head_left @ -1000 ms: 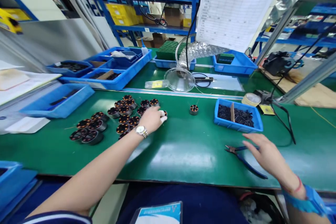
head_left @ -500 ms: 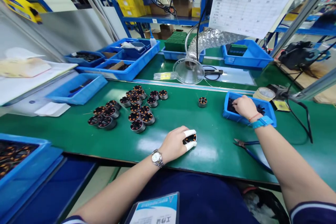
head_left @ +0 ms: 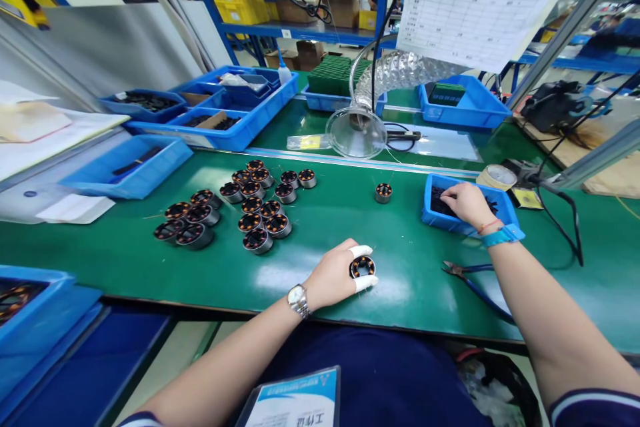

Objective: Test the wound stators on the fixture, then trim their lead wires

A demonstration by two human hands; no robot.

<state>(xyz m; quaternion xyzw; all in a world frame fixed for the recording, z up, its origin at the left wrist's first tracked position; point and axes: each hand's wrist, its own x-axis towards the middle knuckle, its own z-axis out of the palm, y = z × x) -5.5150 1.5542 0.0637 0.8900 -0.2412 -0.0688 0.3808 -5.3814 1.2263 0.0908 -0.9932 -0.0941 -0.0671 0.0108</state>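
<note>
My left hand (head_left: 340, 273), with white finger cots on its thumb and a finger, grips a round motor stator (head_left: 363, 267) with copper windings near the front of the green table. The stator's open ring faces up. Over at the right, my right hand (head_left: 470, 203) reaches into a small blue bin (head_left: 436, 221) of small black pieces (head_left: 443, 202). Its fingertips are pinched together among the pieces, and what they hold is hidden. One lone stator (head_left: 383, 193) stands between the hands, farther back.
Several stators (head_left: 260, 240) stand in groups at left centre. Blue-handled cutters (head_left: 467, 271) lie beside my right forearm. A clear suction hood (head_left: 356, 133) on a foil hose hangs behind. Blue trays (head_left: 245, 137) line the back and left.
The camera view has shifted a little. The fingers of my left hand are slightly wider around the stator, which shows more of its ring. My right hand stays in the bin.
</note>
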